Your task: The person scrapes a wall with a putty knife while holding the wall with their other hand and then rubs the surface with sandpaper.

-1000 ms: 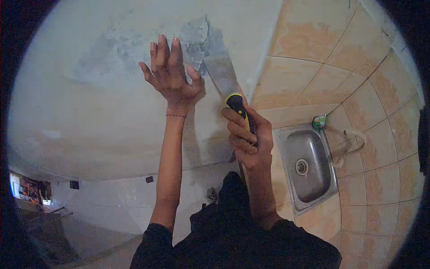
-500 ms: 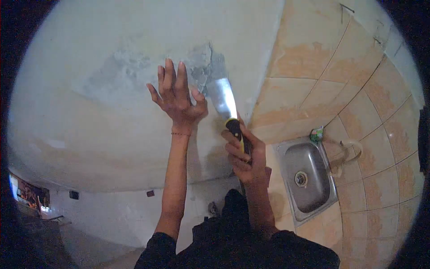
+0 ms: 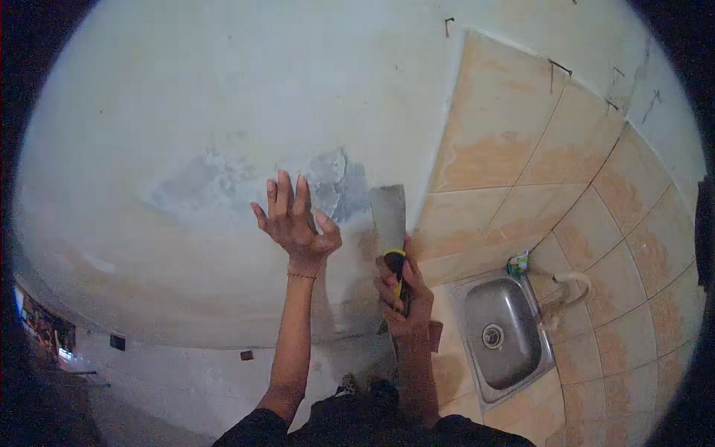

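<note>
My left hand (image 3: 298, 227) lies against the pale wall (image 3: 246, 89) with its fingers spread and nothing in it. Just above and to its right is a rough grey patch (image 3: 328, 182) with a raised, cracked edge; a second grey patch (image 3: 195, 185) is to its left. My right hand (image 3: 406, 298) is wrapped round the black and yellow handle of a putty knife (image 3: 389, 216). The wide metal blade points up, right of the rough patch. Whether the blade touches the wall I cannot tell.
A steel sink (image 3: 503, 335) is set in the tiled counter at the right, with a green and white packet (image 3: 518, 262) at its far edge and a pale tap or pipe (image 3: 573, 283) beside it. Orange-beige tiles (image 3: 491, 156) cover the adjoining wall; nails stick out above.
The view has tilted upward, so the wall and hands appear lower. The putty knife has shifted right, away from the rough patch, and its blade is more upright. My left hand stays spread.
</note>
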Demonstrator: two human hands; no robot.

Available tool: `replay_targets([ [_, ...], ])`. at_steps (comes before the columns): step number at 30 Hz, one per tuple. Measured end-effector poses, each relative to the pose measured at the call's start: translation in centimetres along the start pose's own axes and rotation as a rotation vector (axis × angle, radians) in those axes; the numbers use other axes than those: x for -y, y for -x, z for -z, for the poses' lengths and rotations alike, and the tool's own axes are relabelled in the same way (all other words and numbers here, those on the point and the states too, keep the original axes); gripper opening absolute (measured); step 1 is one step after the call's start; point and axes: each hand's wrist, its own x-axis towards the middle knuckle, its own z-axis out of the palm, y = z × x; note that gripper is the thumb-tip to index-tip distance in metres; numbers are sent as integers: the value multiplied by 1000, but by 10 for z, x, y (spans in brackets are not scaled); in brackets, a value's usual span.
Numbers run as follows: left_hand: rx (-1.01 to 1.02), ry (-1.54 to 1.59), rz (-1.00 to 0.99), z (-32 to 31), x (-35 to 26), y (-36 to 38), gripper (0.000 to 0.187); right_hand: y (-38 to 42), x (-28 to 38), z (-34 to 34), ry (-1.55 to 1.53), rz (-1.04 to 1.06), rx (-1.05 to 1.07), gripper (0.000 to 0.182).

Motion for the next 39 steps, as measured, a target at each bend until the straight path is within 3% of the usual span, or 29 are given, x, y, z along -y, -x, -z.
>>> replay_targets([
  [5, -6, -55, -18, -3, 2, 2, 55, -5, -7, 4, -109, 10, 95, 54],
  [11, -31, -78, -26, -6, 2, 2, 51, -4, -5, 12, 84, -9, -14, 55],
  [17, -32, -96, -34, -6, 4, 3, 51, -2, -8, 2, -125, -34, -170, 60],
  [20, -20, -88, -36, -6, 7, 6, 52, -1, -10, 12, -97, 2, -64, 54],
  [23, -41, -71, -43, -6, 5, 3, 53, -1, -5, -1, -152, -21, -158, 53],
  [26, -21, -83, -35, -5, 7, 6, 53, -1, -4, -2, -126, -12, -53, 53],
  [29, -5, -87, -12, -3, 6, 6, 54, 5, -4, -8, -61, -19, -159, 53],
  [32, -14, -70, -18, -3, 6, 4, 55, 0, -6, -7, -83, 10, -73, 51],
  [35, 2, -72, -12, -3, 7, 6, 55, 8, -8, -16, 49, 22, -268, 52],
  [39, 22, -83, -10, -1, 5, 5, 55, 7, -5, -14, 45, 37, -264, 53],
])
